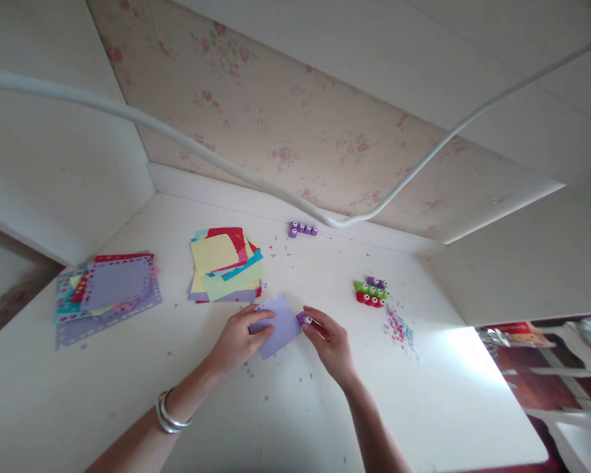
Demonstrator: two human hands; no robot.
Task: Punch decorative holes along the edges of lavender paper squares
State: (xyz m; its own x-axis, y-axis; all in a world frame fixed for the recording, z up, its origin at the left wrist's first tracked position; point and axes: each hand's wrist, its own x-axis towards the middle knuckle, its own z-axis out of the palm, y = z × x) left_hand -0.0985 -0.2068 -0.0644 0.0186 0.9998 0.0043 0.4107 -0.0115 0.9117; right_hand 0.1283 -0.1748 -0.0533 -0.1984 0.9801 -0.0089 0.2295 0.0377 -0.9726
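A sheet of lilac paper [280, 328] is between my hands, tilted, with small notches along its upper edge. My left hand [243, 335] grips it at its left side, thumb and fingers closed on it. My right hand [328, 338] pinches a small purple craft punch [303, 318] with a white-and-dark button, set at the sheet's right edge. Whether the paper sits inside the punch's slot is too small to tell. Small purple punched-out bits lie scattered on the white table [201, 427] around the sheet.
Left stands a pile of punched-border sheets [118, 282]; nearer the middle, a stack of coloured paper [217, 253]. Several purple punches [303, 228] line the back. Green, red and purple punches [372, 292] sit right, beside a heap of confetti [401, 328]. A white cable [276, 190] hangs across the view.
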